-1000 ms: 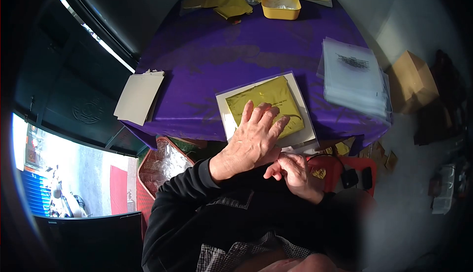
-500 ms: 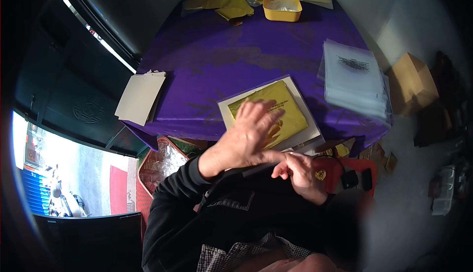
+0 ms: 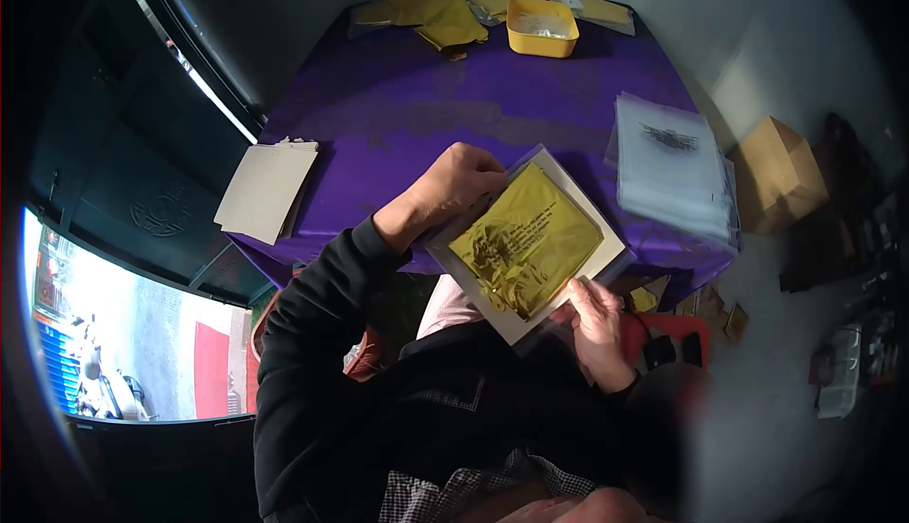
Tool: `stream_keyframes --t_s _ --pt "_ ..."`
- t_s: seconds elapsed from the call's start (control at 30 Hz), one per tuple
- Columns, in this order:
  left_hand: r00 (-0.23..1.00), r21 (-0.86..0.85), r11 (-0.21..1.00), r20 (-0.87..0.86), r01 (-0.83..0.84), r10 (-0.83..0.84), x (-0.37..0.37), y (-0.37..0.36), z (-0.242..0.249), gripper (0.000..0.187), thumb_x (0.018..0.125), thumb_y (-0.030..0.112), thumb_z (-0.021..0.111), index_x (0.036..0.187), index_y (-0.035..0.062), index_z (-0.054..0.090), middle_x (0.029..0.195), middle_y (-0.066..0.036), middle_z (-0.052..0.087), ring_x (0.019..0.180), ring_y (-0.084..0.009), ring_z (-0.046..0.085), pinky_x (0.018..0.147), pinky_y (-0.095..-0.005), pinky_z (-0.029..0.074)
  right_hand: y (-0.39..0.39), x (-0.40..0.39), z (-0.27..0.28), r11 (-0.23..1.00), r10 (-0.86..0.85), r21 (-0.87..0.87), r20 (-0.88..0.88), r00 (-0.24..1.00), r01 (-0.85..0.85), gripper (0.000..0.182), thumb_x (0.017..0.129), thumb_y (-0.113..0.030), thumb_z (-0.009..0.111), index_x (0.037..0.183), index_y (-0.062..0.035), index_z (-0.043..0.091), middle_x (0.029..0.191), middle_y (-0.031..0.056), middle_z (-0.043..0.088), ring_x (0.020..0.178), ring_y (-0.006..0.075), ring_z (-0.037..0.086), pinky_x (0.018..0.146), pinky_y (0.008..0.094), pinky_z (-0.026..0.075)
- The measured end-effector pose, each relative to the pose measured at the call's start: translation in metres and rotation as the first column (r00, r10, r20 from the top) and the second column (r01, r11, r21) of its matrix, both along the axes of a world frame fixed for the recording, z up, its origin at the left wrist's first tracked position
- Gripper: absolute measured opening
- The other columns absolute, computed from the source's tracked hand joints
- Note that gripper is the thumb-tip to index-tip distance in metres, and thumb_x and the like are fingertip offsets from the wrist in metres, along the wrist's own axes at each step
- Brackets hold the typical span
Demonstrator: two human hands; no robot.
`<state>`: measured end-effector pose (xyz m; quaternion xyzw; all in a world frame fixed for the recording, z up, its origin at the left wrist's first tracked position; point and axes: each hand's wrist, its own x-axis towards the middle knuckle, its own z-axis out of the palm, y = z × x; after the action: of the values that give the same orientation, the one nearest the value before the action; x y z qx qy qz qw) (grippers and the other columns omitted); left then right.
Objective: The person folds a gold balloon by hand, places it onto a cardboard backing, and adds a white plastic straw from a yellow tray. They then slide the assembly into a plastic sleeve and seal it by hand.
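Observation:
A clear plastic sleeve (image 3: 542, 154) holds a pale card (image 3: 597, 263) with a folded yellow plastic packet (image 3: 535, 234) on top. Dark print runs across the packet, and its lower part is crinkled. My left hand (image 3: 454, 182) grips the sleeve's upper left edge, with the fingers curled and partly hidden behind the wrist and knuckles. At the lower right edge, my right hand (image 3: 597, 329) pinches the sleeve with the thumb on top. The sleeve sits tilted across the table's front edge, its lower corner over my lap.
On the purple tablecloth (image 3: 398, 144) lie a stack of pale cards (image 3: 267, 187) at left and a pile of clear plastic sleeves (image 3: 672, 182) at right. A yellow tub (image 3: 542, 45) and yellow packets (image 3: 436, 12) are at the back. A cardboard box (image 3: 781, 173) stands right of the table.
My left hand has gone from spread over the packet to gripping the sleeve's upper left edge. My right hand now pinches its lower right. The sleeve has turned and come nearer to me.

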<state>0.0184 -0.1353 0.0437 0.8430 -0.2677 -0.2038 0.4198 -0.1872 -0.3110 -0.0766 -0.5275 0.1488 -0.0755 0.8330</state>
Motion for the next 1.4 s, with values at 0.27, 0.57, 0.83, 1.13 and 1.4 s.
stream_keyframes --t_s 0.27,0.57,0.83,1.13,1.4 --pt "0.866 -0.507 0.855 -0.471 -0.111 -0.166 -0.011 0.028 0.000 0.012 0.090 0.005 0.067 0.091 -0.0067 0.070 0.080 -0.007 0.069 0.069 -0.0101 0.062 0.068 -0.0243 0.051 -0.037 0.000 0.001 0.971 0.138 -0.215 0.132 0.982 -0.107 0.020 0.097 -0.015 0.060 0.105 0.0019 0.066 0.091 0.0096 0.071 0.069 0.0147 0.068 0.057 0.0261 0.057" --pt "0.922 -0.509 0.860 -0.322 0.023 -0.215 -0.018 0.055 0.018 0.012 0.094 0.010 0.063 0.095 -0.0016 0.067 0.079 -0.003 0.067 0.070 -0.0087 0.061 0.067 -0.0246 0.050 -0.037 0.010 0.028 0.946 0.228 -0.274 0.179 0.957 -0.175 0.020 0.095 -0.015 0.063 0.099 0.0042 0.066 0.086 0.0102 0.070 0.067 0.0152 0.067 0.056 0.0271 0.056" --pt "0.893 -0.626 0.780 -0.350 0.003 -0.284 -0.009 0.066 0.013 0.013 0.091 0.011 0.068 0.089 -0.0015 0.065 0.079 -0.004 0.066 0.074 -0.0111 0.062 0.072 -0.0254 0.051 -0.035 0.024 0.045 0.921 0.260 -0.333 0.143 0.955 -0.201 0.022 0.093 -0.018 0.067 0.092 0.0047 0.067 0.081 0.0107 0.069 0.062 0.0158 0.065 0.055 0.0283 0.056" --pt "0.906 -0.632 0.767 -0.380 -0.109 -0.184 0.003 0.066 0.016 0.014 0.095 0.012 0.064 0.087 0.0008 0.062 0.082 -0.005 0.067 0.072 -0.0102 0.062 0.070 -0.0251 0.053 -0.036 0.042 0.055 0.906 0.305 -0.347 0.134 0.943 -0.243 0.024 0.093 -0.018 0.067 0.091 0.0057 0.067 0.078 0.0097 0.068 0.060 0.0148 0.063 0.053 0.0260 0.053" --pt "0.929 -0.359 0.932 -0.328 0.047 -0.173 -0.007 0.083 0.019 0.025 0.093 0.013 0.065 0.111 -0.0052 0.067 0.083 -0.005 0.069 0.071 -0.0109 0.063 0.069 -0.0244 0.053 -0.046 0.049 0.057 0.940 0.200 -0.314 0.189 0.961 -0.134 0.026 0.093 -0.021 0.067 0.096 0.0049 0.067 0.079 0.0092 0.069 0.058 0.0144 0.062 0.051 0.0250 0.050"
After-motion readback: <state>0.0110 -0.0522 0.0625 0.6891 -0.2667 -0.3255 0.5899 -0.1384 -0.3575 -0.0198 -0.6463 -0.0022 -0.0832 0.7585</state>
